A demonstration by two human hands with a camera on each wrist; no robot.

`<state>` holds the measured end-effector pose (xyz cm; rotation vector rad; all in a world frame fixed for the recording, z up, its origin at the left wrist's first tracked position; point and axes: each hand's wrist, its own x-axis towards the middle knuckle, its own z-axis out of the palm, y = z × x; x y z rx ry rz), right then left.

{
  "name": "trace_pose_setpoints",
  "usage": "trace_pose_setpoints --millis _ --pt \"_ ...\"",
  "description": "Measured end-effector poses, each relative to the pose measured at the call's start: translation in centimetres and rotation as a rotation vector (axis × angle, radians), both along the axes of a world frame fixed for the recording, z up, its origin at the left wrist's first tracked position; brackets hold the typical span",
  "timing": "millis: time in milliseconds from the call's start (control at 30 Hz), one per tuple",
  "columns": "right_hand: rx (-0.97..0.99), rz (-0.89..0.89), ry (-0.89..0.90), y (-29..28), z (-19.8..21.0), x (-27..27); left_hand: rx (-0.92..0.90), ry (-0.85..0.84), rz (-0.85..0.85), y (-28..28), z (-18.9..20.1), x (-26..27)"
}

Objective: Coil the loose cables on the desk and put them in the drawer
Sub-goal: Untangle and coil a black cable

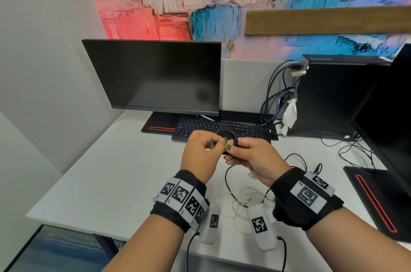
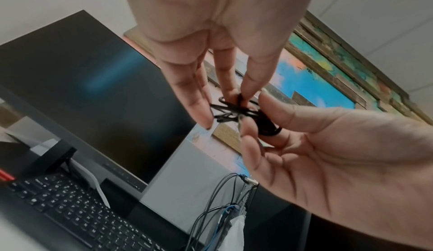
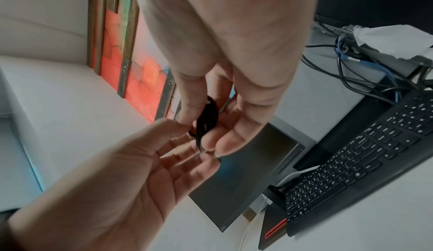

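Note:
Both hands hold a small coil of thin black cable (image 1: 231,136) in the air, just in front of the keyboard. My left hand (image 1: 219,142) pinches a strand at the coil (image 2: 234,110) between thumb and fingertips (image 2: 253,86). My right hand (image 1: 233,149) grips the coil's side (image 3: 207,120) with thumb and curled fingers. The cable's loose tail (image 1: 227,179) hangs from the hands to the white desk (image 1: 115,178). A tangled white cable (image 1: 242,201) lies on the desk under my wrists. No drawer shows in any view.
A dark monitor (image 1: 153,76) and black keyboard (image 1: 200,127) stand behind the hands. At the right are a black PC tower (image 1: 333,93) with plugged cables (image 1: 270,98), a second monitor (image 1: 387,116) and its base (image 1: 378,200). More thin black cable (image 1: 355,151) trails there.

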<state>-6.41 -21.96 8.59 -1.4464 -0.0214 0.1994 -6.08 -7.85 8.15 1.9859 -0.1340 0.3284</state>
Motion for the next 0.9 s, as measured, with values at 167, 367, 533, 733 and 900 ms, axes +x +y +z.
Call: trace_pose_setpoints --millis 167,367,533,733,900 --pt "0.01 -0.001 0.012 -0.1 0.7 -0.2 0.067 -0.058 0.023 0.1 0.0 0.0" --pt "-0.151 -0.064 -0.025 -0.3 1.0 -0.3 0.164 -0.106 -0.022 -0.1 0.3 -0.3" --pt "-0.118 -0.11 0.043 -0.5 0.7 -0.4 0.253 -0.141 -0.05 -0.1 0.2 -0.8" --pt "-0.129 -0.128 0.046 -0.5 1.1 -0.5 0.267 -0.165 -0.105 0.4 0.0 -0.6" --pt "-0.163 -0.148 0.061 -0.4 1.1 -0.3 0.315 -0.222 -0.153 0.6 -0.4 -0.6"
